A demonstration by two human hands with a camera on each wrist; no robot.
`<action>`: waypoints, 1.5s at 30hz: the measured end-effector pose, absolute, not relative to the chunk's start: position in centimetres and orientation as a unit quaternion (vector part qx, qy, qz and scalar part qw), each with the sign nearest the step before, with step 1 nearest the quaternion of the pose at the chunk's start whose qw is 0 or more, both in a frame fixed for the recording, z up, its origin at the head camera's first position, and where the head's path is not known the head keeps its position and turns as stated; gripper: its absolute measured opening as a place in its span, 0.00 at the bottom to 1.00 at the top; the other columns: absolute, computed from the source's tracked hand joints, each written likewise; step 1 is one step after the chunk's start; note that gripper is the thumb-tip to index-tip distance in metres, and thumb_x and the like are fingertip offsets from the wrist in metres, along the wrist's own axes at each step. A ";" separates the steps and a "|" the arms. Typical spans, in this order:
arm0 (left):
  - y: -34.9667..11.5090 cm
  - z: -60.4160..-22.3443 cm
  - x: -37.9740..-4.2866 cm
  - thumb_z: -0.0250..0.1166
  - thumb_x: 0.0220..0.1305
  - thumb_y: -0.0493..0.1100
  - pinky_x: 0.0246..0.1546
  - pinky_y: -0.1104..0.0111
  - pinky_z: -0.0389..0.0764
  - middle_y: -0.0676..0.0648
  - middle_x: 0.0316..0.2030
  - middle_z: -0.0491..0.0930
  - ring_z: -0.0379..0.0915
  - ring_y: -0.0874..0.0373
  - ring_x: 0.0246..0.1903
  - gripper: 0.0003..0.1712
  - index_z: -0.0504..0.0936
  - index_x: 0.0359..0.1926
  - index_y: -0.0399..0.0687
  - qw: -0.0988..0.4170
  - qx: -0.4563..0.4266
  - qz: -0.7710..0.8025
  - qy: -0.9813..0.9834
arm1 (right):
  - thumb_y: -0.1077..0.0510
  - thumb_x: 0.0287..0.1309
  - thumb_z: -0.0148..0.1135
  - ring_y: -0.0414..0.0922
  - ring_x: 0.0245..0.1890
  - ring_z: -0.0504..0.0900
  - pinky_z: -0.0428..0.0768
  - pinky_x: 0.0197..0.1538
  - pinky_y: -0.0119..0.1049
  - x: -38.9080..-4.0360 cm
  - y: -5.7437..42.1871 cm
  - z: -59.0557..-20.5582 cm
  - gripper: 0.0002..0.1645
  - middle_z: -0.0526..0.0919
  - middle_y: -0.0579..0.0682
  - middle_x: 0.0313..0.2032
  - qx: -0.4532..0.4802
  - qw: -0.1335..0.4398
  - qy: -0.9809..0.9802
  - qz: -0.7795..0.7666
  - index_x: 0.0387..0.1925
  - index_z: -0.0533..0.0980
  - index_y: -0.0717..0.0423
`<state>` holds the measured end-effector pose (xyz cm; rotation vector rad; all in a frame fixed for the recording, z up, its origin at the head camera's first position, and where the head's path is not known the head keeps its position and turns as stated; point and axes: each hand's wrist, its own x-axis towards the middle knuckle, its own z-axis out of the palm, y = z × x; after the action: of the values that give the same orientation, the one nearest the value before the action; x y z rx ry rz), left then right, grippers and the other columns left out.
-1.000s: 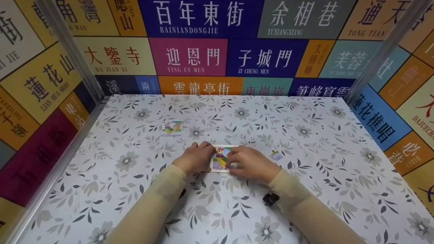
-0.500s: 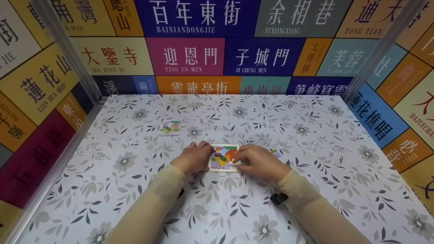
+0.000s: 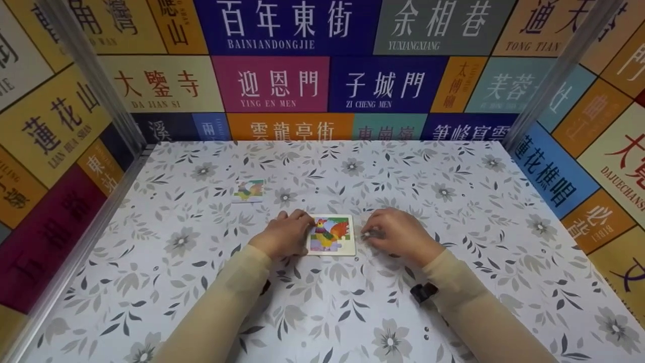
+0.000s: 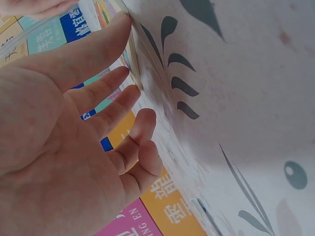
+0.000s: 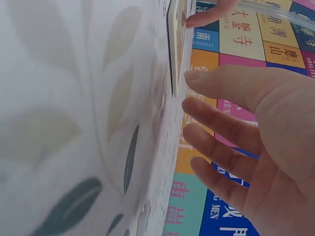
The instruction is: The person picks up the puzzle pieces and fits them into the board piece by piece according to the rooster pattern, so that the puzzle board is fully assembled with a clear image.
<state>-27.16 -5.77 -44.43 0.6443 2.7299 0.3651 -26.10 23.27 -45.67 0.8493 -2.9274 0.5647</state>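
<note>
A small jigsaw board [image 3: 331,235] with a colourful rooster picture lies flat on the table. Its lower right corner shows bare pale backing beside the interlocked pieces. My left hand [image 3: 283,234] rests against the board's left edge; the left wrist view shows a straight thumb [image 4: 98,46] and two fingertips at that edge. Just right of the board hovers my right hand [image 3: 400,236], apart from it. The right wrist view shows this hand's fingers [image 5: 216,113] relaxed with nothing between them. The loose piece seen earlier on the right is hidden behind my right hand.
A square picture card [image 3: 248,191] with similar colours lies farther back on the left. White floral paper covers the table [image 3: 201,292]. Upright panels [image 3: 272,83] with large lettering enclose the back and both sides.
My right hand has moved off the board to the right, uncovering the rooster's tail and the pale corner. It now covers the loose piece. My left hand stays at the board's left edge.
</note>
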 end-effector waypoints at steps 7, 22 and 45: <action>-5.6 -44.4 -27.2 0.77 0.60 0.44 0.66 0.46 0.69 0.47 0.72 0.68 0.66 0.43 0.62 0.38 0.73 0.70 0.53 0.170 0.215 0.123 0.954 | 0.58 0.53 0.74 0.46 0.46 0.84 0.82 0.48 0.46 -25.9 24.8 -45.8 0.12 0.87 0.43 0.42 0.253 0.024 -0.953 0.164 0.41 0.90 0.46; -5.7 -44.4 -27.3 0.78 0.58 0.44 0.63 0.46 0.71 0.45 0.71 0.69 0.67 0.41 0.61 0.38 0.74 0.69 0.51 0.161 0.222 0.118 0.954 | 0.58 0.56 0.74 0.52 0.55 0.84 0.81 0.58 0.52 -25.8 28.0 -45.6 0.15 0.86 0.50 0.52 0.206 0.027 -0.965 0.161 0.46 0.88 0.50; -5.6 -44.1 -27.2 0.78 0.59 0.45 0.67 0.46 0.68 0.46 0.72 0.68 0.65 0.42 0.64 0.38 0.74 0.69 0.53 0.169 0.214 0.128 0.954 | 0.62 0.56 0.74 0.51 0.43 0.82 0.78 0.49 0.48 -26.8 31.8 -45.7 0.17 0.87 0.51 0.49 0.164 -0.034 -0.962 0.213 0.48 0.88 0.50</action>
<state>-27.20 -5.58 -44.14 0.6078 2.7113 0.3642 -26.78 31.77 -45.70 0.5277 -3.0916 0.6854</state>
